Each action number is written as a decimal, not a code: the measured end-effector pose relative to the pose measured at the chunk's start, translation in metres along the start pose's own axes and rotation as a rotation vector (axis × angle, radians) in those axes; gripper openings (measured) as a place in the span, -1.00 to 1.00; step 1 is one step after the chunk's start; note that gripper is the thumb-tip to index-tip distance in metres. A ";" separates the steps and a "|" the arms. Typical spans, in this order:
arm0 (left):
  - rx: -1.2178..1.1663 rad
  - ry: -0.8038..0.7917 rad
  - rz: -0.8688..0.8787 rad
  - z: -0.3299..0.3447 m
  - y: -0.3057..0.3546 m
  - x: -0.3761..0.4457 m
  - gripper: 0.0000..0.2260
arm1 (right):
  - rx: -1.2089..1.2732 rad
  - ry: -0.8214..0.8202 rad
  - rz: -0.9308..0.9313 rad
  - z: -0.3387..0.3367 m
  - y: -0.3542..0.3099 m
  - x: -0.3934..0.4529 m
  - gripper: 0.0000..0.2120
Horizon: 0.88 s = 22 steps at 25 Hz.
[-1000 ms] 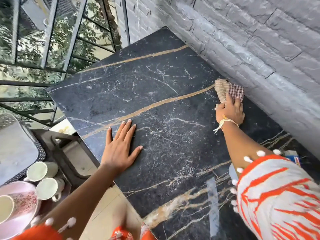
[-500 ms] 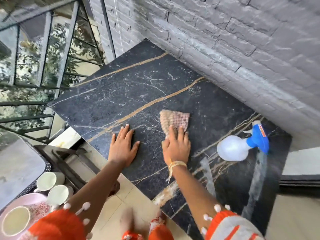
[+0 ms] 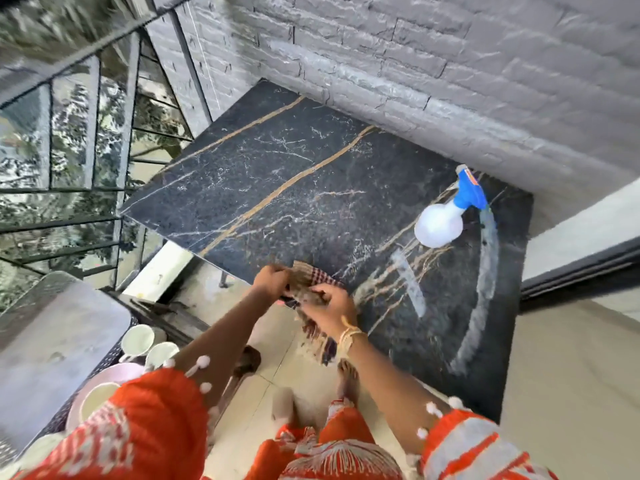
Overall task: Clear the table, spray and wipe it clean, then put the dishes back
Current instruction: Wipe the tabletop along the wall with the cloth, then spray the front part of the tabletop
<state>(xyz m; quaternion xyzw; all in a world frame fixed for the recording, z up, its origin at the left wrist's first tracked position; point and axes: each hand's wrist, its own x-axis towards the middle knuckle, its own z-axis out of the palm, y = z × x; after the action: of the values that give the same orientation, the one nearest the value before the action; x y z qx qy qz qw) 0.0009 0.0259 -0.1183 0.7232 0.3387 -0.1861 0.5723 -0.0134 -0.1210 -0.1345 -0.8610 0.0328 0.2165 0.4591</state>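
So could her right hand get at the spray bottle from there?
Probably yes, but not right away. The table between the right hand and the bottle is bare, but that hand is holding the cloth together with the left hand.

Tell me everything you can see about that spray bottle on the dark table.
The spray bottle has a rounded, milky-white body that looks like plastic and a blue trigger head with a small red-and-white label near its nozzle. It appears to lie on its side, head pointing toward the grey brick wall, at the far right of the black marble table. Neither hand touches it. A pale curved streak runs over the tabletop beside it. Whether it holds liquid cannot be told.
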 end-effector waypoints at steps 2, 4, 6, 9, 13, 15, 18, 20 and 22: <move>-0.159 -0.109 -0.127 0.007 0.005 -0.013 -0.81 | 0.543 -0.045 0.201 -0.018 -0.010 0.000 -0.76; -0.330 -0.239 -0.229 0.013 0.012 -0.026 -0.69 | 0.905 -0.195 0.393 -0.039 -0.016 -0.001 -0.69; -0.493 -0.400 -0.285 0.017 0.018 -0.037 -0.58 | 0.952 -0.252 0.450 -0.052 -0.018 0.003 -0.70; -0.634 -0.517 -0.234 0.027 0.029 -0.041 -0.64 | 0.920 -0.200 0.357 -0.064 -0.027 0.010 -0.82; -0.594 -0.422 -0.229 0.053 0.057 -0.035 -0.74 | 0.778 0.081 0.201 -0.097 -0.032 0.026 -0.80; -0.513 -0.332 -0.203 0.070 0.070 -0.030 -0.70 | 0.694 0.276 0.200 -0.116 -0.027 0.043 -0.81; -0.519 -0.262 -0.198 0.087 0.084 -0.003 -0.49 | 0.587 0.672 0.256 -0.154 -0.018 0.074 -0.72; -0.520 -0.274 -0.208 0.091 0.094 0.009 -0.48 | 0.452 0.881 0.241 -0.185 -0.010 0.089 -0.46; -0.526 -0.324 -0.199 0.097 0.109 0.017 -0.62 | 0.257 0.860 0.198 -0.212 -0.003 0.106 -0.26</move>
<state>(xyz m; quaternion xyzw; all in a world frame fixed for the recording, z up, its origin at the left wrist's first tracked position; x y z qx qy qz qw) 0.1008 -0.0746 -0.0800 0.4751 0.3486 -0.2599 0.7650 0.1555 -0.2748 -0.0720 -0.8015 0.3291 -0.1237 0.4838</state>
